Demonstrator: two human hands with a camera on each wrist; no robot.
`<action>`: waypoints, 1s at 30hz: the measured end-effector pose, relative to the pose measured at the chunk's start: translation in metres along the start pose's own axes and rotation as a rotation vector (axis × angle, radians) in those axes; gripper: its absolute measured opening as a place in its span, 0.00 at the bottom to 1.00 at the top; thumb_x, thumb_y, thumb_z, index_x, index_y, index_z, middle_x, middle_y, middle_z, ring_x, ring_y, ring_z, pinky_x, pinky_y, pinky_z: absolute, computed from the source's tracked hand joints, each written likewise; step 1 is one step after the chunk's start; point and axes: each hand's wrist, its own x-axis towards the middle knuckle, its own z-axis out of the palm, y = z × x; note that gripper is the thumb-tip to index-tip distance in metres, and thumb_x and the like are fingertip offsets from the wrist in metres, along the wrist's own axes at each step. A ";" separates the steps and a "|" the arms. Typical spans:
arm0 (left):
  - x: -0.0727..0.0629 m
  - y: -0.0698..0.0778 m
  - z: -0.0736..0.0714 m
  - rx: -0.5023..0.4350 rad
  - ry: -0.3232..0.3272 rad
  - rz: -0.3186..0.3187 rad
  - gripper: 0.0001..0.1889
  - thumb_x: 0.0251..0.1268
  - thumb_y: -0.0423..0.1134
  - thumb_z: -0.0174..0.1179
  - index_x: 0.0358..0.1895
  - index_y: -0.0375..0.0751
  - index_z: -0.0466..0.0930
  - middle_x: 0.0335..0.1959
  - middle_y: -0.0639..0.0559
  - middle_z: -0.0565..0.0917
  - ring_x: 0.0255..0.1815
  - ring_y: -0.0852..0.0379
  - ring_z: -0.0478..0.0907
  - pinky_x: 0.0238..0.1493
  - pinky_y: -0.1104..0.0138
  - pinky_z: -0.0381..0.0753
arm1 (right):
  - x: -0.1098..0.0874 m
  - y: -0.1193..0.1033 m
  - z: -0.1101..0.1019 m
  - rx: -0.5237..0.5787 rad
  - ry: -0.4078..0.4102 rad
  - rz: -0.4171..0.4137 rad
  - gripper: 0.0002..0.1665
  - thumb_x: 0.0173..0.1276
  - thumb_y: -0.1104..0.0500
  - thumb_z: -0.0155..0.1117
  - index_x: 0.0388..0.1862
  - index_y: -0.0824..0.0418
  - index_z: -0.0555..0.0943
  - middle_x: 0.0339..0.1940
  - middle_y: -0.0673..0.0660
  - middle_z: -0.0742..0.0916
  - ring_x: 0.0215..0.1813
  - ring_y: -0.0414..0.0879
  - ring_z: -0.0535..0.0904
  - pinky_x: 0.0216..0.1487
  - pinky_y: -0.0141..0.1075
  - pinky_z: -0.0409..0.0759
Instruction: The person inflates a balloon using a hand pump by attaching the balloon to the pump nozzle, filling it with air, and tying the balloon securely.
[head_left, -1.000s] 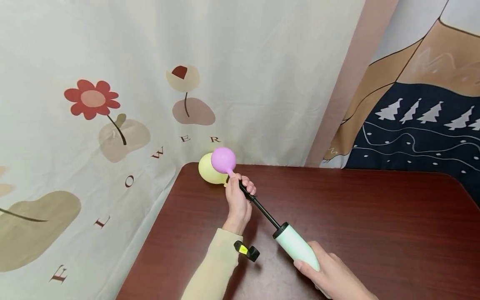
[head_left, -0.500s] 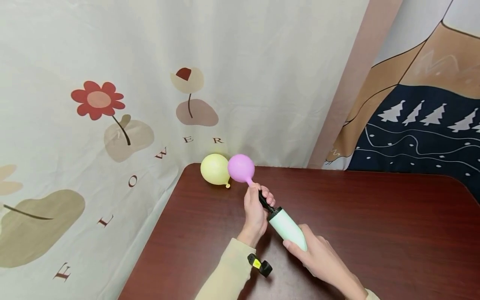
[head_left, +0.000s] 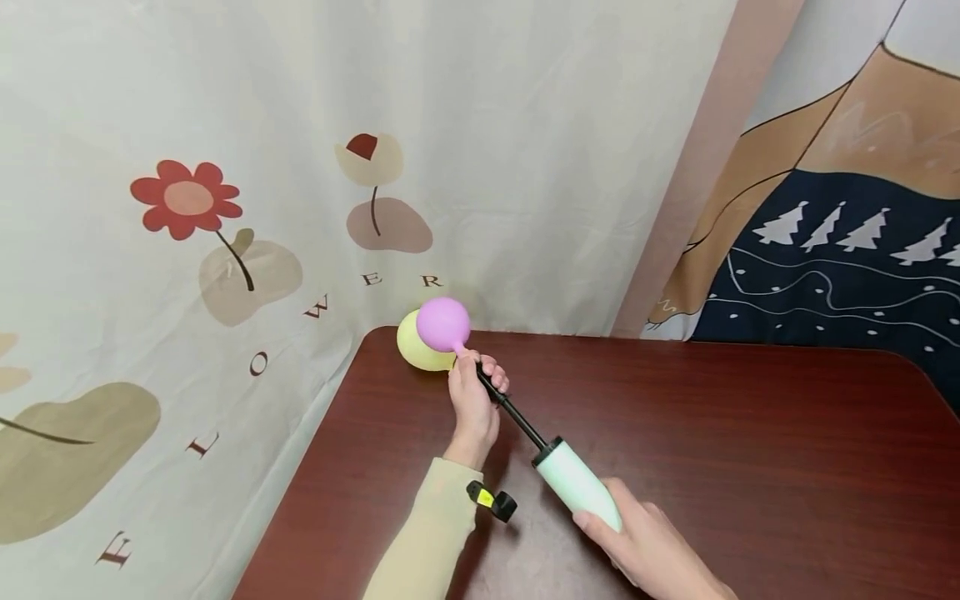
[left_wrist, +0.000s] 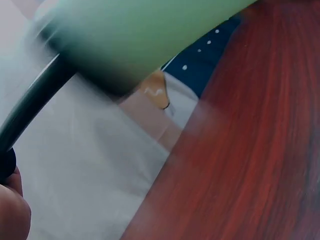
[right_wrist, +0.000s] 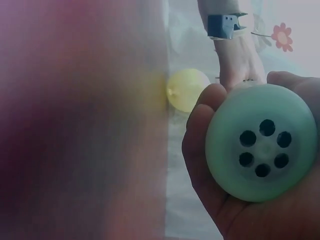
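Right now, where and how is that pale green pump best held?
Probably round the side of the pale green barrel, coming from its rounded end, as the right hand does. That thick part is nearest; the slim black rod runs from its far end, and a side grip leaves the end's holes uncovered.

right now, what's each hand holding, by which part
Left hand: purple balloon by its neck, pump by its black end. Right hand: its green barrel.

A reddish-brown table [head_left: 720, 433] was backed by a flower-printed pale curtain [head_left: 540, 183] — and by a tree-patterned navy-and-tan hanging [head_left: 847, 279].
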 end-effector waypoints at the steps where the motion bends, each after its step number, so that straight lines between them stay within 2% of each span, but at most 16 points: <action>1: 0.002 0.002 -0.001 -0.006 0.004 -0.002 0.18 0.88 0.45 0.39 0.33 0.44 0.65 0.22 0.55 0.68 0.17 0.64 0.65 0.19 0.74 0.65 | -0.004 0.004 -0.002 0.002 -0.029 0.015 0.30 0.72 0.37 0.67 0.63 0.52 0.76 0.39 0.45 0.84 0.35 0.35 0.75 0.35 0.35 0.75; 4: 0.005 0.007 -0.004 -0.018 0.004 0.000 0.17 0.89 0.45 0.38 0.33 0.45 0.64 0.22 0.55 0.68 0.17 0.63 0.66 0.20 0.74 0.65 | -0.014 0.014 -0.008 0.023 -0.104 0.044 0.33 0.73 0.38 0.66 0.65 0.58 0.74 0.39 0.48 0.83 0.33 0.37 0.75 0.33 0.35 0.74; 8: 0.005 0.008 -0.004 -0.029 0.001 0.023 0.17 0.89 0.44 0.37 0.34 0.46 0.64 0.22 0.55 0.68 0.17 0.63 0.66 0.20 0.74 0.66 | -0.021 0.020 -0.013 -0.001 -0.135 0.051 0.34 0.73 0.37 0.65 0.64 0.59 0.73 0.36 0.48 0.81 0.30 0.37 0.74 0.31 0.35 0.72; 11: -0.002 0.001 -0.001 -0.029 -0.026 0.016 0.16 0.88 0.42 0.37 0.34 0.45 0.65 0.22 0.55 0.68 0.18 0.63 0.66 0.21 0.74 0.66 | -0.018 0.017 -0.011 -0.032 -0.097 0.033 0.32 0.73 0.37 0.65 0.62 0.57 0.74 0.33 0.46 0.80 0.29 0.36 0.73 0.31 0.34 0.71; 17: -0.026 -0.019 0.015 -0.038 -0.108 -0.052 0.15 0.88 0.41 0.38 0.35 0.44 0.66 0.24 0.55 0.68 0.20 0.63 0.66 0.22 0.74 0.66 | 0.001 0.003 -0.006 -0.033 0.032 -0.005 0.29 0.72 0.36 0.66 0.59 0.55 0.77 0.31 0.44 0.80 0.29 0.35 0.73 0.32 0.33 0.73; 21: -0.037 -0.029 0.022 0.014 -0.150 -0.093 0.17 0.88 0.42 0.38 0.34 0.43 0.67 0.23 0.56 0.69 0.19 0.63 0.66 0.23 0.73 0.67 | 0.015 -0.005 -0.005 0.008 0.095 -0.033 0.27 0.72 0.39 0.67 0.59 0.54 0.77 0.26 0.45 0.79 0.26 0.36 0.74 0.28 0.33 0.74; 25: -0.037 -0.030 0.021 0.039 -0.134 -0.079 0.19 0.88 0.47 0.40 0.33 0.43 0.67 0.23 0.56 0.69 0.19 0.64 0.67 0.22 0.74 0.68 | 0.021 -0.009 -0.002 0.041 0.097 -0.017 0.28 0.72 0.37 0.67 0.60 0.53 0.77 0.25 0.45 0.79 0.25 0.36 0.74 0.28 0.33 0.74; 30: -0.030 -0.021 0.016 0.009 -0.121 -0.070 0.19 0.88 0.47 0.40 0.33 0.43 0.66 0.22 0.56 0.69 0.18 0.63 0.67 0.20 0.74 0.67 | 0.016 -0.009 0.002 0.041 0.096 -0.015 0.29 0.72 0.37 0.67 0.60 0.53 0.78 0.28 0.44 0.81 0.28 0.36 0.75 0.31 0.33 0.75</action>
